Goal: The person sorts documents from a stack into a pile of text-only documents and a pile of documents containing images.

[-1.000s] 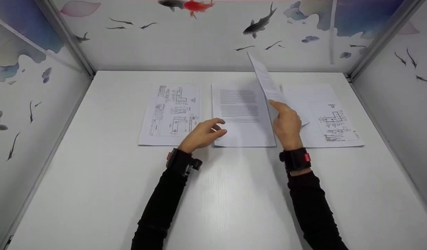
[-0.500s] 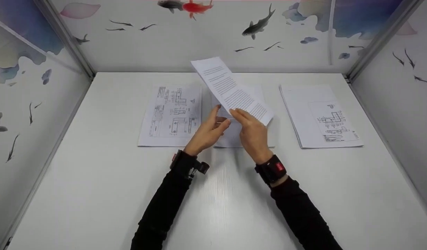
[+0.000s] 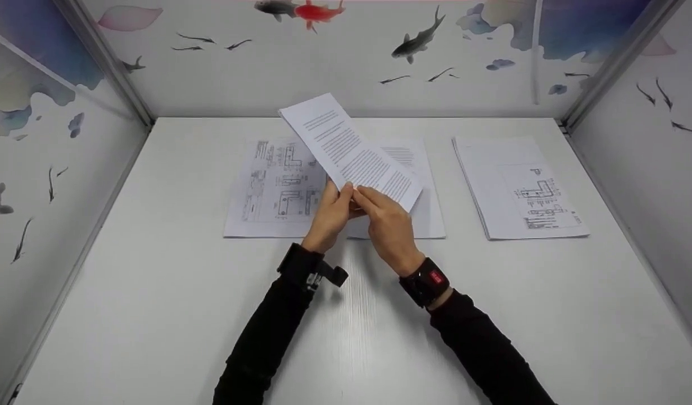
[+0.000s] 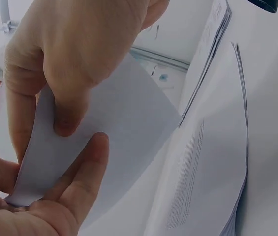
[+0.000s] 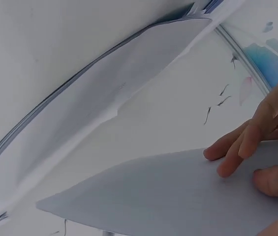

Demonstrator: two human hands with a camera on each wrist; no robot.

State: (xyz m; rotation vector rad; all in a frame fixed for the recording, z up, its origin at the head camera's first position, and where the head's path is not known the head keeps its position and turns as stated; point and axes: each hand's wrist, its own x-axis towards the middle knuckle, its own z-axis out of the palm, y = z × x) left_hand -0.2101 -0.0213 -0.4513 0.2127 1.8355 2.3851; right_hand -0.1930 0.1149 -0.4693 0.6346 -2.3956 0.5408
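A white sheet of paper (image 3: 354, 152) with printed lines of text is held up slantwise above the table. My left hand (image 3: 326, 222) grips its near left edge, thumb on the printed face. Beside it, my right hand (image 3: 392, 233) pinches the same edge, and the two hands almost meet. In the left wrist view, fingertips press the blank underside of the sheet (image 4: 134, 108). Below lies a stack of text pages (image 3: 427, 211), partly hidden by the sheet and hands. Whether one page or more is held, I cannot tell.
On the left lies paper with technical drawings (image 3: 247, 225), its upper corner partly covered by the held sheet. A separate stack with a drawing (image 3: 526, 191) sits to the right. The white table (image 3: 171, 292) is enclosed by printed panels (image 3: 346, 67).
My right hand has carried the sheet leftward from beside the right-hand stack to over the middle stack. My left hand, free of it earlier, has taken hold of its edge.
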